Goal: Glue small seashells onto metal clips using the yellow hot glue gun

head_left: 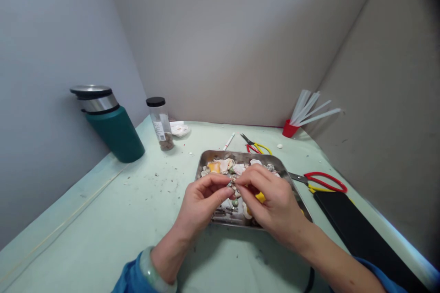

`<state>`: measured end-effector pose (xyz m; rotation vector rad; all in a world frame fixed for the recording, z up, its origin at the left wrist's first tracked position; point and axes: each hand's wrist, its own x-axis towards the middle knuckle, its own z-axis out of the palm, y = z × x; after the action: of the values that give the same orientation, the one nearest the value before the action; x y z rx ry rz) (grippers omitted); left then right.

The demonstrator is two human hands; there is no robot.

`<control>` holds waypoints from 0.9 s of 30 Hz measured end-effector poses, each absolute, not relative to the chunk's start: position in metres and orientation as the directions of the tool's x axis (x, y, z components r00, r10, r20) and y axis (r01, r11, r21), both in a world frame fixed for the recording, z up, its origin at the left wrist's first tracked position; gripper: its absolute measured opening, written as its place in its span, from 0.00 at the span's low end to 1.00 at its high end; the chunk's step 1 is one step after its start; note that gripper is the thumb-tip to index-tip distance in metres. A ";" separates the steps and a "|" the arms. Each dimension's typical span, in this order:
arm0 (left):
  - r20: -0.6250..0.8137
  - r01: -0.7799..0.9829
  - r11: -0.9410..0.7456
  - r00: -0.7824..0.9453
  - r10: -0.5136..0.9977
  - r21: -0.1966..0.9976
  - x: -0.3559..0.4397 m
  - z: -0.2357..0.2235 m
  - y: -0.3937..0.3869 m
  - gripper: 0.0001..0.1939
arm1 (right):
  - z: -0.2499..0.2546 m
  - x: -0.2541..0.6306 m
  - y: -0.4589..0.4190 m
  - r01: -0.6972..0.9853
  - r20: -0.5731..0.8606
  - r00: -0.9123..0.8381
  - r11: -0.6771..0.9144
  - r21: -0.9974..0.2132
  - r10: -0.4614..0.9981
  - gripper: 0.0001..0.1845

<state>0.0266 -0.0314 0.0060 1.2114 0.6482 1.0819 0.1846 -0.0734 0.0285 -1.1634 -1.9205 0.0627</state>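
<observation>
My left hand and my right hand meet above a metal tray. Each has thumb and forefinger pinched together. Between the fingertips is a small greyish piece, too small and too covered to name. Shells, orange-yellow pieces and small greenish and whitish bits lie in the tray under my fingers. Thin metal pieces rest near its front wall. My right hand hides part of the tray's right side.
A teal bottle and a clear jar with black lid stand left. Behind the tray lie a pen and scissors. Red-handled scissors, a black flat object and a red cup of translucent sticks are right.
</observation>
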 end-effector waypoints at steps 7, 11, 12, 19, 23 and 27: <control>0.151 -0.298 -0.032 0.389 0.909 0.954 0.026 0.007 -0.032 0.04 | 0.030 0.186 -0.075 0.769 0.677 -0.267 0.575 -0.279 0.686 0.09; 0.187 -0.312 -0.063 0.384 0.904 0.948 0.026 0.007 -0.032 0.05 | 0.031 0.185 -0.077 0.762 0.694 -0.251 0.580 -0.289 0.675 0.09; 0.191 -0.319 -0.062 0.391 0.900 0.946 0.026 0.007 -0.032 0.05 | 0.032 0.185 -0.077 0.741 0.696 -0.237 0.590 -0.322 0.678 0.08; 0.176 -0.385 0.001 0.424 0.888 0.923 0.024 0.002 -0.030 0.06 | 0.034 0.187 -0.075 0.652 0.655 -0.188 0.591 -0.474 0.732 0.07; 0.174 -0.381 0.009 0.442 0.880 0.925 0.025 0.002 -0.031 0.06 | 0.031 0.186 -0.074 0.657 0.652 -0.205 0.596 -0.461 0.730 0.07; 0.164 -0.372 0.009 0.431 0.887 0.928 0.026 0.002 -0.031 0.06 | 0.030 0.188 -0.074 0.681 0.654 -0.224 0.596 -0.425 0.722 0.07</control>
<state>0.0262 -0.0309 0.0022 1.1778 0.5573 1.0673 0.1876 -0.0737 0.0297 -1.1186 -1.9490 0.0597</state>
